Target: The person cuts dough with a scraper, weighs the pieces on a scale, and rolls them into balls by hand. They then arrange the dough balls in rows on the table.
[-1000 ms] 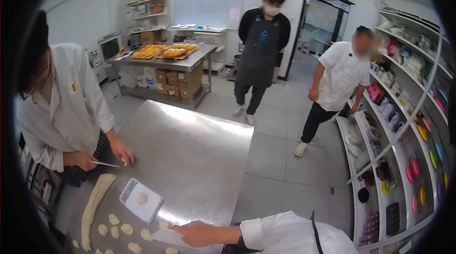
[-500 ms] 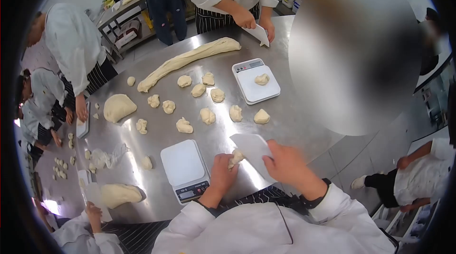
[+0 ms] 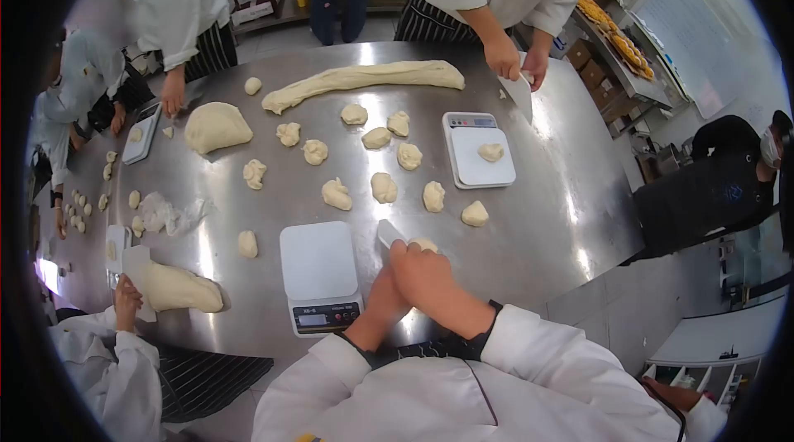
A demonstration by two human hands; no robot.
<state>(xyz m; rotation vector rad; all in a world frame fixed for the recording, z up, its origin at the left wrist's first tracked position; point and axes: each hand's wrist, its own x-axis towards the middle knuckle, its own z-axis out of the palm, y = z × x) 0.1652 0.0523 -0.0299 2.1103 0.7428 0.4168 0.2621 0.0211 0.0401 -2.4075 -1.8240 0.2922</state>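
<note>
The right hand (image 3: 426,277) is closed around a white scraper (image 3: 391,233), whose blade shows past the knuckles on the left. It crosses over the left hand (image 3: 382,297), hiding those fingers, so whether that hand grips anything I cannot tell. A dough piece (image 3: 425,243) lies right at the right hand's fingertips, partly covered by them.

Just left of the hands stands a near scale (image 3: 318,260), its display facing the wearer. Beyond the hands, loose dough lumps (image 3: 384,187) are scattered over the steel table (image 3: 538,227). A far scale (image 3: 473,176), ahead and to the right, carries one small lump (image 3: 491,152) on its platform. Farther ahead lies a long dough strip (image 3: 372,78); right of it a co-worker's hand (image 3: 500,55) grips another scraper (image 3: 518,96).

Well left of the hands is crumpled clear plastic (image 3: 174,212), its contents unclear, with a big dough mound (image 3: 217,128) beyond it. Far ahead to the right, golden loaves (image 3: 616,38) rest on a side table above cardboard boxes (image 3: 591,74), whose contents are hidden.
</note>
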